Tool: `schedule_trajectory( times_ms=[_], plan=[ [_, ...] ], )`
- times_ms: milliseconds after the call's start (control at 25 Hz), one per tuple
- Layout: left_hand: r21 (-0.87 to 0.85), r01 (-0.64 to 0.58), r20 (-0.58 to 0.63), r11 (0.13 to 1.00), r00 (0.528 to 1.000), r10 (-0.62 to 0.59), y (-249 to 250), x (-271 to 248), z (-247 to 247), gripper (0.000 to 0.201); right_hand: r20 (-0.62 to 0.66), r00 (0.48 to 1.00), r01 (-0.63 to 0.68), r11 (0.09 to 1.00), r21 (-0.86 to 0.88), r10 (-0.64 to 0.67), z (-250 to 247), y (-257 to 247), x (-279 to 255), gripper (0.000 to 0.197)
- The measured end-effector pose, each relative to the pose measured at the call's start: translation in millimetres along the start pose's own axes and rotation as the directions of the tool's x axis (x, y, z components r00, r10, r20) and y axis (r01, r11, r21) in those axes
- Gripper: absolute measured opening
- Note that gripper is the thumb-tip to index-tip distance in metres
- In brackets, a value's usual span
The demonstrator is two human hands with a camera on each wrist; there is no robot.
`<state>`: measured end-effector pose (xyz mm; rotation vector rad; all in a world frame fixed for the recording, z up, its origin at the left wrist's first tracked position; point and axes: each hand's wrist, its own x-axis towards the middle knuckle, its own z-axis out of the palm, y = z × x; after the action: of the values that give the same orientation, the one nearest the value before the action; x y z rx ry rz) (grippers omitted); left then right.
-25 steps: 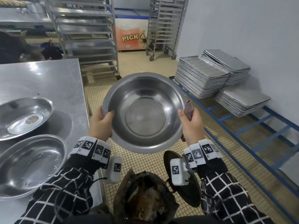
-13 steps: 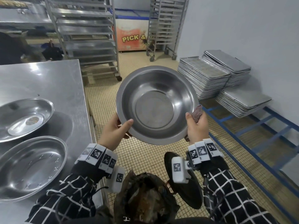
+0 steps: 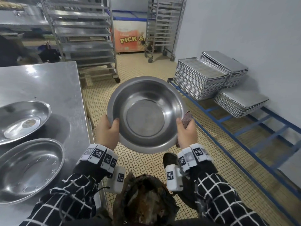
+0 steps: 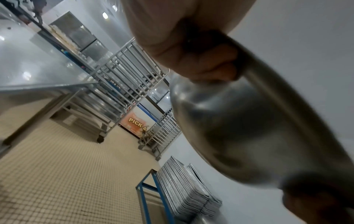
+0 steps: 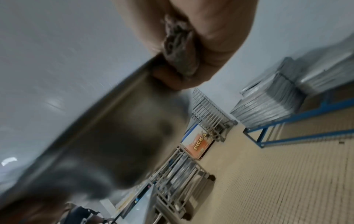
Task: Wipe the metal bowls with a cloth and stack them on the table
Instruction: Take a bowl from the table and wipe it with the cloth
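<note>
One round bowl hangs over the tiled floor, mouth tilted toward the person, just right of the table. The left hand, nearer the table, grips its left rim; the right hand clamps the right rim and one cloth. Two oval bowls lie unstacked to the left.

Both forearms reach forward. The left hand grips the bowl rim, thumb inside; the right hand grips the opposite rim, cloth bunched in its fingers.
</note>
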<state>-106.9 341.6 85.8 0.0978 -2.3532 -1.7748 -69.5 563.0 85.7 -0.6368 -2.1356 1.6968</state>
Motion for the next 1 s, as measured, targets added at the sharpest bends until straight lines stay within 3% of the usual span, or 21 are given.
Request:
schedule_trajectory(
  times_ms=[120, 240, 320, 400, 480, 560, 600, 760, 800, 920, 1000],
  plan=[
    [-0.076, 0.054, -0.001, 0.996, 0.999, -0.054, 2, 3, 5, 0.006, 0.033, 0.993, -0.113, 0.988, 0.101, 0.11, 21, 5, -13, 0.018],
    [-0.135, 0.036, 0.03, 0.99, 0.999, -0.032, 2, 14, -1, 0.011, 0.105, 0.99, -0.102, 0.994, 0.028, 0.099, 20, 10, -19, 0.019],
    [-0.148, 0.031, 0.025, 0.988, 0.999, -0.027, 2, 17, -5, 0.011, 0.061, 0.998, 0.025, 0.999, -0.046, -0.023, 15, 12, -24, 0.019],
    [-0.136, 0.025, 0.019, 0.99, 1.0, -0.022, 2, 18, -6, 0.011, 0.051, 0.963, 0.269, 0.955, -0.127, -0.265, 16, 13, -29, 0.023],
    [-0.142, 0.021, 0.04, 0.99, 0.999, -0.015, 1, 17, -3, 0.008, 0.207, 0.845, 0.534, 0.785, -0.313, -0.493, 24, 19, -35, 0.034],
    [-0.19, 0.05, 0.052, 0.981, 0.998, -0.041, 5, 14, -1, 0.005, 0.418, 0.677, 0.726, 0.454, -0.517, -0.606, 34, 35, -39, 0.039],
    [-0.207, 0.069, 0.057, 0.976, 0.997, -0.058, 7, 12, 0, 0.008, 0.466, 0.614, 0.76, 0.316, -0.569, -0.637, 38, 40, -41, 0.04],
    [-0.257, 0.17, 0.121, 0.951, 0.982, -0.143, 10, 8, 5, 0.01, 0.47, 0.468, 0.801, 0.134, -0.583, -0.748, 32, 30, -29, 0.029],
    [-0.226, 0.172, 0.118, 0.959, 0.982, -0.148, 11, 7, 8, 0.011, 0.472, 0.444, 0.806, 0.109, -0.582, -0.762, 29, 25, -22, 0.027],
    [0.064, 0.139, 0.056, 0.988, 0.988, -0.143, 13, 3, 11, 0.027, 0.539, 0.467, 0.834, 0.145, -0.533, -0.701, 17, 7, -6, 0.025],
    [0.221, 0.112, 0.067, 0.969, 0.989, -0.129, 12, -4, 8, 0.033, 0.578, 0.519, 0.847, 0.284, -0.45, -0.63, 8, -1, -5, 0.032]
  ],
)
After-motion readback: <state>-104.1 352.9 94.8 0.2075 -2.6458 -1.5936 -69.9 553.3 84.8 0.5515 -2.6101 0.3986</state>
